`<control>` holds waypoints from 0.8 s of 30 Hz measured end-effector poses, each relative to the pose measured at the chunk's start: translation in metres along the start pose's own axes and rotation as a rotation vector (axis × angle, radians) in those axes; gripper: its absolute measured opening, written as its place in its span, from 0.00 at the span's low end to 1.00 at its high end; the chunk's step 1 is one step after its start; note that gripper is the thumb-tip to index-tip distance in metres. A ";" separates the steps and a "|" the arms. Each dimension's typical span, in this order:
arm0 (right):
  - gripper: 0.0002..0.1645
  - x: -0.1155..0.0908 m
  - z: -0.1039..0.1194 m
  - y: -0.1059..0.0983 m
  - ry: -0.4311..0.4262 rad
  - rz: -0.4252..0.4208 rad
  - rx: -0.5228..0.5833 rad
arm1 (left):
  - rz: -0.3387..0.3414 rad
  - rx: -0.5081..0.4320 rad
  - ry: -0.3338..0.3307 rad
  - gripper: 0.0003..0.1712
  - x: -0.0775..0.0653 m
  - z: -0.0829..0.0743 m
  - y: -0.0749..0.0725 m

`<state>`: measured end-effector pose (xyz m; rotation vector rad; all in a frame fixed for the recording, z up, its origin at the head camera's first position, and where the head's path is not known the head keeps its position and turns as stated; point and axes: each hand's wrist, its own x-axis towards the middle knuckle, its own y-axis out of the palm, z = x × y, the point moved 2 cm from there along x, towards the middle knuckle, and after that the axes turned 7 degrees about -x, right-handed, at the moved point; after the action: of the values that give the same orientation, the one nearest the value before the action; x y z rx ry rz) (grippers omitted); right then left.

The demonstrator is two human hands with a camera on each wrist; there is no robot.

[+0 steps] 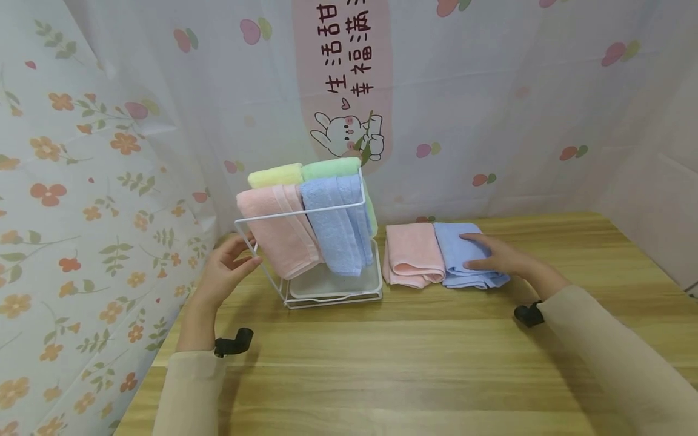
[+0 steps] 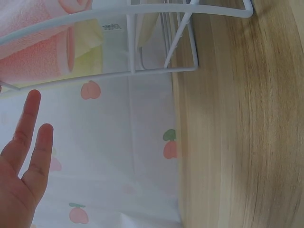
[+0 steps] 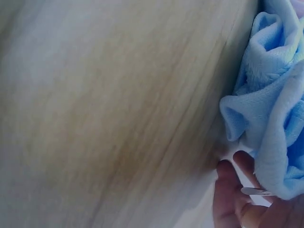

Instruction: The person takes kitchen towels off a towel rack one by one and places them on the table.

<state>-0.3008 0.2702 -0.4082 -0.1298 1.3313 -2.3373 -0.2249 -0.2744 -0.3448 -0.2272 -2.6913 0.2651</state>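
A white wire rack (image 1: 327,212) stands on the table, with a pink towel (image 1: 280,227), a blue towel (image 1: 335,227), a yellow towel (image 1: 275,175) and a green towel (image 1: 329,168) hanging over it. My left hand (image 1: 220,275) holds the rack's left upright between thumb and forefinger; two straight fingers (image 2: 40,154) stay off the wire. To the right of the rack lie a folded pink towel (image 1: 412,251) and a folded blue towel (image 1: 458,245) side by side. My right hand (image 1: 504,257) touches that blue towel's right side, thumb and forefinger spread apart.
Inside the rack's base sits a pale tray (image 1: 332,283). The wooden table (image 1: 382,357) ends behind at a patterned white curtain (image 1: 491,121), with a floral curtain (image 1: 98,200) along its left edge. Each wrist carries a black mount.
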 end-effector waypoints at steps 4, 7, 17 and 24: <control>0.48 -0.002 0.000 -0.002 -0.004 -0.019 -0.010 | 0.004 0.028 -0.016 0.20 0.001 -0.002 0.001; 0.45 -0.005 0.001 -0.004 -0.008 -0.071 -0.034 | 0.008 0.065 -0.034 0.20 0.002 -0.003 0.001; 0.35 -0.011 0.031 -0.020 -0.095 -0.291 0.060 | -0.002 0.105 -0.035 0.20 0.001 -0.007 0.000; 0.35 -0.013 0.073 -0.030 -0.145 -0.321 0.124 | 0.004 0.145 -0.038 0.24 0.002 -0.008 -0.001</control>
<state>-0.2777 0.2312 -0.3423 -0.4967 1.1626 -2.6082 -0.2232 -0.2734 -0.3372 -0.1859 -2.6941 0.4677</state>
